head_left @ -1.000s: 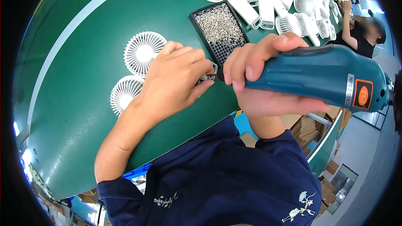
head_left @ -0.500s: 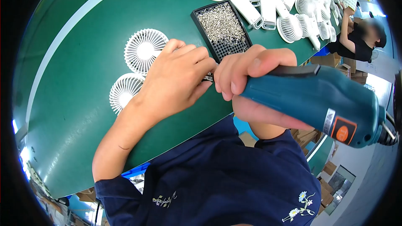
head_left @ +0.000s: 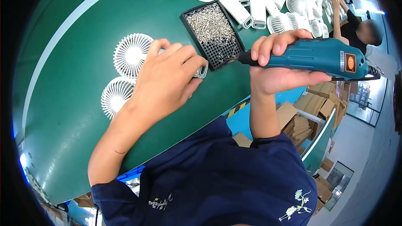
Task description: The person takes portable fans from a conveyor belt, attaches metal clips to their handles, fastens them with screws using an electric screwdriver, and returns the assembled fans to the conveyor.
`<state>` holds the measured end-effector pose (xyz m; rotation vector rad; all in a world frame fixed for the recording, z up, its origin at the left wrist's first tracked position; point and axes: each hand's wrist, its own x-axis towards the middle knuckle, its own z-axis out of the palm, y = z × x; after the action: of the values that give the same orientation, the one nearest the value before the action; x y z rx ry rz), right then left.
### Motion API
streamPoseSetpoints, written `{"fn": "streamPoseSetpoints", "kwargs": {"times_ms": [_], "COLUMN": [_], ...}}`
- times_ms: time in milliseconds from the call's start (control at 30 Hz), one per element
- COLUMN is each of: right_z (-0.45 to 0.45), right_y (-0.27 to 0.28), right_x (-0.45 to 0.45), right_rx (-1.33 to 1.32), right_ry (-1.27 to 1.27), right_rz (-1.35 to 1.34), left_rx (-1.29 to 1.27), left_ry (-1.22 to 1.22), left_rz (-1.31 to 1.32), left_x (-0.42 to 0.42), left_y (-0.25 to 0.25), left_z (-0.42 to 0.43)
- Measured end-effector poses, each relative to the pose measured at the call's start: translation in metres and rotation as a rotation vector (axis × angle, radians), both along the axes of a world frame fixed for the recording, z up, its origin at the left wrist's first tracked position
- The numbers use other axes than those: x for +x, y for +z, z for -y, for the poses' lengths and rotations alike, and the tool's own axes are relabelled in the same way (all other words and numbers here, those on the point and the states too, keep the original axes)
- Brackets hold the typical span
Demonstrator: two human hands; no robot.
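My right hand (head_left: 278, 69) is wrapped round a teal electric screwdriver (head_left: 322, 54), held nearly level. The screwdriver's black nose and bit are at the near right corner of a black screw tray (head_left: 200, 44); whether the bit touches a screw cannot be made out. Small silver screws (head_left: 211, 23) heap over the tray's far part, and a few lie among its near holes. Left of the tray, my left hand (head_left: 167, 75) is closed over a white handheld fan (head_left: 202, 71), whose handle end shows past the fingers. Beside the left wrist are two round white fan grilles (head_left: 130, 54).
Many white handheld fans (head_left: 257, 6) lie piled at the back right of the green table (head_left: 71, 100). Beyond them a person in black (head_left: 356, 31) reaches over the table. Cardboard boxes (head_left: 310, 100) stand on the right, past the table's edge.
The screwdriver has moved away from the left hand toward the tray's near corner and turned more level. My left hand keeps its hold on the fan. The other person's arms have shifted.
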<state>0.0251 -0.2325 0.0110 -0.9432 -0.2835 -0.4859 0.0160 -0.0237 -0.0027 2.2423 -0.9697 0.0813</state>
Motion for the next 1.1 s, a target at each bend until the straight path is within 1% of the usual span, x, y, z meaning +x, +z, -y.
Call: {"fn": "streamPoseSetpoints", "kwargs": {"times_ms": [233,333,433,467,533,567,600,667,800,867,900,967,1100], "right_z": [-0.007,-0.009,-0.008,-0.01,-0.014,-0.014,-0.016,-0.021,-0.025,-0.026,-0.027,-0.028,-0.039], "right_y": [0.001,-0.002,0.004,0.008,0.02,0.024,0.025,0.027,0.025,0.022,0.023,0.023,0.019], "right_x": [-0.004,-0.002,-0.005,-0.007,-0.01,-0.01,-0.01,-0.012,-0.014,-0.014,-0.015,-0.018,-0.02], "right_rx": [0.009,0.02,0.025,0.028,0.036,-0.056,-0.052,-0.018,-0.033,-0.021,-0.021,-0.089,-0.096], "right_ry": [-0.011,0.046,0.108,0.111,0.204,0.231,0.232,0.268,0.298,0.318,0.317,0.33,0.375], "right_rz": [-0.024,0.004,0.133,0.133,0.118,0.117,0.117,0.09,0.073,0.075,0.075,0.081,0.133], "left_rx": [0.006,-0.022,-0.079,-0.104,-0.113,-0.126,-0.122,-0.17,-0.164,-0.203,-0.202,-0.205,-0.206], "left_ry": [0.038,0.033,0.021,0.012,0.01,0.007,0.008,-0.044,-0.071,-0.097,-0.097,-0.101,-0.113], "left_rz": [0.019,0.023,0.05,0.071,0.076,0.082,0.081,0.04,0.01,-0.073,-0.073,-0.265,-0.207], "left_x": [0.0,0.001,0.0,0.0,-0.002,-0.002,-0.001,0.001,0.0,0.0,0.0,-0.002,-0.001], "left_y": [0.001,0.002,0.002,0.002,0.0,0.0,0.0,0.0,-0.002,-0.002,-0.002,-0.001,0.008], "left_z": [-0.001,-0.002,-0.002,-0.001,0.0,0.0,-0.001,-0.002,-0.004,-0.005,-0.005,-0.004,-0.004]}}
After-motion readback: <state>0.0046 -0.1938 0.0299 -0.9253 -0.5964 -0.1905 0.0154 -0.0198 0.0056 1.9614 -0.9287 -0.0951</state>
